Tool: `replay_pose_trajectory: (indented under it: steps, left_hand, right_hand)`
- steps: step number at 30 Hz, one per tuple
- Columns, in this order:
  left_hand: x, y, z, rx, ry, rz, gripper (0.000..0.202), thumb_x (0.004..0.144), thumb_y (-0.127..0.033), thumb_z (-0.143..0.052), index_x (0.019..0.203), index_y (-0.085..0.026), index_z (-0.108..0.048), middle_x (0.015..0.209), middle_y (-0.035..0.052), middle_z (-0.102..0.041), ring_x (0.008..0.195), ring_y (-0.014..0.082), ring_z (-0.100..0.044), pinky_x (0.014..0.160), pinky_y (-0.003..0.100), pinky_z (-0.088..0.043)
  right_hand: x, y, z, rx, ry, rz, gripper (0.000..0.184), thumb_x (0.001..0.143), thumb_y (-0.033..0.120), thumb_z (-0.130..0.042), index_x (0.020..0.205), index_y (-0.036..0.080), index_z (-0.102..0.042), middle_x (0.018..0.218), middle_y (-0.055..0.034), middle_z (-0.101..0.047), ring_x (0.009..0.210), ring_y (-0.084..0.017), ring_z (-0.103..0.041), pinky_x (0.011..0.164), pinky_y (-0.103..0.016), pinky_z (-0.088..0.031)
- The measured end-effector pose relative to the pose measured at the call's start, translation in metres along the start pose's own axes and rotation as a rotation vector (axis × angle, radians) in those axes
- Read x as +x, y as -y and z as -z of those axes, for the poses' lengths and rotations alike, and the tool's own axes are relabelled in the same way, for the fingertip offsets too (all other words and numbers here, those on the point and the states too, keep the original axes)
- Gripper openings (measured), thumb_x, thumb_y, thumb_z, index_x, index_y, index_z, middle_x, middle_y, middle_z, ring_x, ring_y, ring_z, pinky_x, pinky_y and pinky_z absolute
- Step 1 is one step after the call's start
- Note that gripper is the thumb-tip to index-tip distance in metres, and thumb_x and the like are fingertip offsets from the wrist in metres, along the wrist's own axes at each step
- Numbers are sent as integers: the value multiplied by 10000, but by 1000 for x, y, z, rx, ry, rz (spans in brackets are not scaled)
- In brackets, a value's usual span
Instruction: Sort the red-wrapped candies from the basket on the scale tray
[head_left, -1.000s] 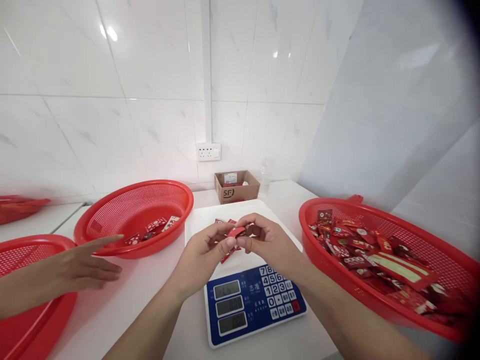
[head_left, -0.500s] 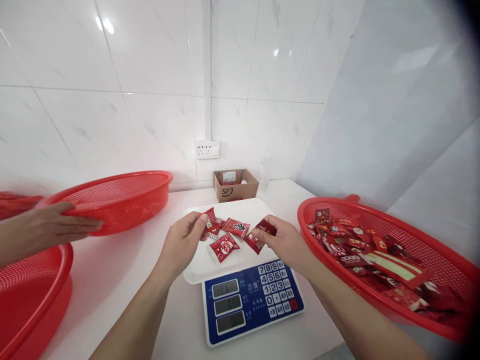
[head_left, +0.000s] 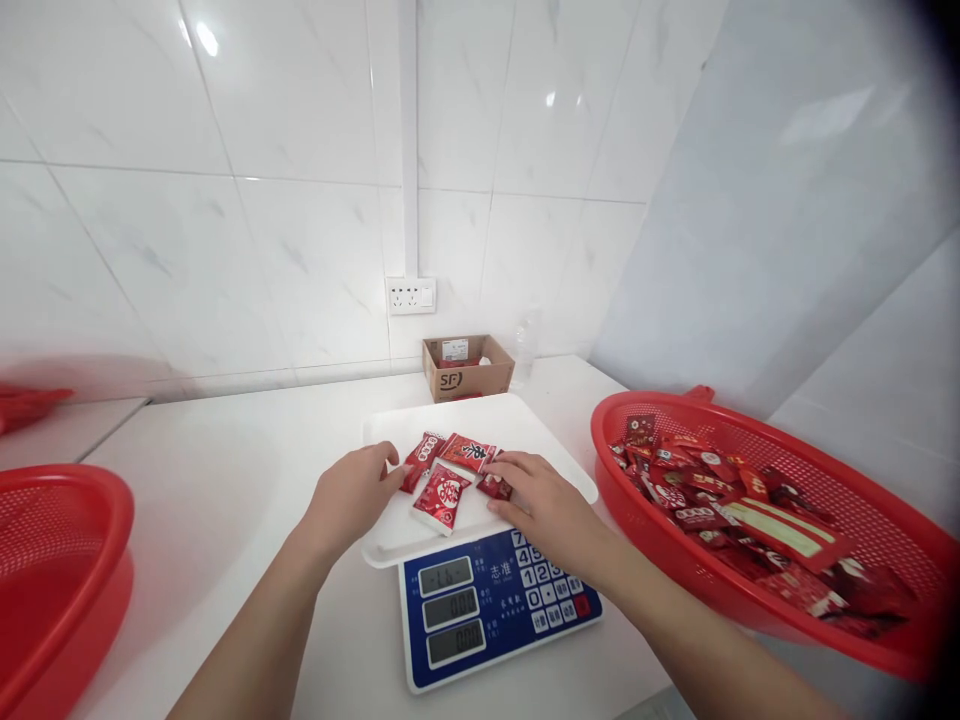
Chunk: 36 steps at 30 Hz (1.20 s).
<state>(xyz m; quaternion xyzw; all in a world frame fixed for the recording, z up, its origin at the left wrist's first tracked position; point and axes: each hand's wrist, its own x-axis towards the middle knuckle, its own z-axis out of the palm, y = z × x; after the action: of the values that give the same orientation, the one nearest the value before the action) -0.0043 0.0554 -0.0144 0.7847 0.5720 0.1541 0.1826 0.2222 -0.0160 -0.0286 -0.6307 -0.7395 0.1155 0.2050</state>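
Observation:
Several small red snack packets lie on the white tray of a blue digital scale [head_left: 499,600]. At the left edge of the group is a dark red packet [head_left: 424,460]; the thumb of my left hand [head_left: 352,497] is beside its lower end, fingers bent and apart. In front lies a bright red packet [head_left: 442,495] with white lettering, and behind it an orange-red packet [head_left: 466,452]. My right hand [head_left: 544,500] rests over a dark red packet [head_left: 495,486] on the right, its fingers and thumb spread around it and partly hiding it.
A red basket [head_left: 607,445] full of similar packets stands on the right. Another red basket [head_left: 112,520] is at the left edge. Behind the scale are an SF cardboard box [head_left: 471,380] and a clear plastic bottle [head_left: 526,345] against the tiled wall.
Both packets that my hands held are now down on the tray, and my fingers have loosened. Another person's hand and the red basket it held have left the view at the left.

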Motion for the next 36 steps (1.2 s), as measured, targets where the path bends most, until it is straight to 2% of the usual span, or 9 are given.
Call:
replay_pose_trajectory:
  steps: [3,8,11,14,20,24,27,30,36]
  left_hand:
    - [0,-4,-6,41,-32,-29,293,887,-324,-420,1114,-214,-569,964,75,-680,874,267,-629,646,332,-425]
    - [-8,-10,-9,34,-25,-156,346,892,-398,-473,1195,-252,-556,1170,69,-597,1066,265,-568,799,358,-464]
    - [-11,-9,-9,-53,39,-239,437,838,-369,-565,1267,-292,-526,1126,46,-590,963,234,-604,775,339,-491]
    - [-10,-9,-14,-155,64,-280,414,821,-281,-573,1235,-278,-554,1078,47,-593,864,214,-629,766,347,-508]
    - [-6,-13,-28,-193,11,-331,344,858,-248,-547,1201,-261,-561,1201,57,-574,1026,227,-617,871,356,-504]
    - [-6,-12,-29,-194,-18,-365,369,873,-254,-550,1241,-263,-535,1278,54,-558,1094,219,-586,925,355,-490]
    - [-5,-9,-26,-163,-56,-352,352,873,-258,-546,1223,-241,-558,1274,72,-571,1176,266,-518,983,431,-442]
    - [-3,-7,-23,-134,-36,-346,303,861,-291,-566,1153,-230,-620,1242,76,-603,1189,290,-499,989,458,-429]
    - [-3,-7,-23,-121,29,-386,255,868,-328,-564,1074,-221,-669,1207,74,-626,1099,249,-580,937,388,-478]
  right_hand:
    - [2,-1,-3,18,30,54,341,890,199,-524,1217,180,-618,1253,-94,-608,1195,-251,-506,1016,-408,-425]
    - [9,5,-1,-16,-27,96,378,887,230,-559,1260,183,-600,1326,-117,-557,1250,-271,-470,1058,-452,-395]
    - [10,9,1,-2,41,176,500,881,270,-585,1371,222,-501,1497,-117,-375,1394,-306,-292,1101,-509,-334]
    - [14,9,-4,33,137,247,524,898,151,-508,1408,253,-451,1564,-87,-254,1442,-292,-188,1120,-507,-311]
    - [34,-1,-17,70,44,309,405,931,117,-402,1290,201,-570,1411,-132,-477,1300,-267,-447,1054,-474,-407]
    - [37,-2,-12,71,49,300,439,930,119,-375,1327,205,-542,1463,-124,-435,1389,-301,-318,1083,-539,-347]
    - [32,4,-7,68,116,332,415,960,252,-407,1362,236,-508,1509,-81,-386,1431,-289,-229,1127,-552,-262]
    - [29,7,-6,24,184,351,440,914,362,-526,1326,208,-549,1493,-102,-411,1419,-308,-255,1142,-566,-198]
    - [28,6,-1,75,177,343,425,839,184,-569,1263,195,-594,1421,-113,-505,1369,-233,-378,1123,-470,-304]
